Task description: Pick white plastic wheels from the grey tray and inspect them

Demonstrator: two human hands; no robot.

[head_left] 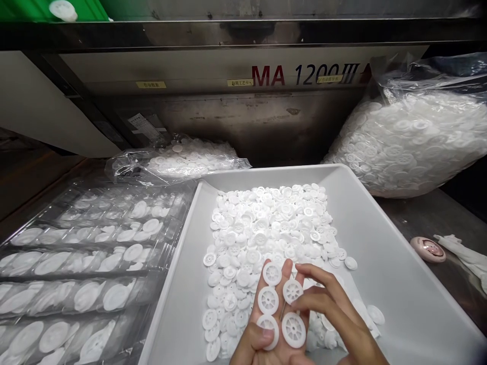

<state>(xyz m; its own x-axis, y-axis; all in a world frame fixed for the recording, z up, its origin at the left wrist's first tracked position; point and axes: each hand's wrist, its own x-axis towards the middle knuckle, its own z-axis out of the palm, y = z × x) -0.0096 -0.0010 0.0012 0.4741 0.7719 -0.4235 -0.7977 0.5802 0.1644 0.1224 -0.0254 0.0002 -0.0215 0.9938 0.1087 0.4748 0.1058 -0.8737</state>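
Observation:
My left hand [262, 344] lies palm up over the bin, holding several white spoked plastic wheels in two rows. Its thumb presses on the nearest wheel of the left row [267, 332]. Another large wheel [293, 329] rests by the base of the fingers. My right hand [338, 309] comes in from the right, its fingertips closed around the edges of a smaller wheel [292, 291] on the left fingers. Beneath both hands spreads a heap of loose white wheels [266, 218] in a grey plastic bin [178, 284].
Left of the bin, clear plastic trays [95, 276] hold rows of white parts. Behind them lies a clear bag [190, 159] of parts; a larger full bag [414, 137] stands at right. A pink round object [428, 249] and white cloth-like item [466, 256] lie right. A machine panel [213, 116] closes the back.

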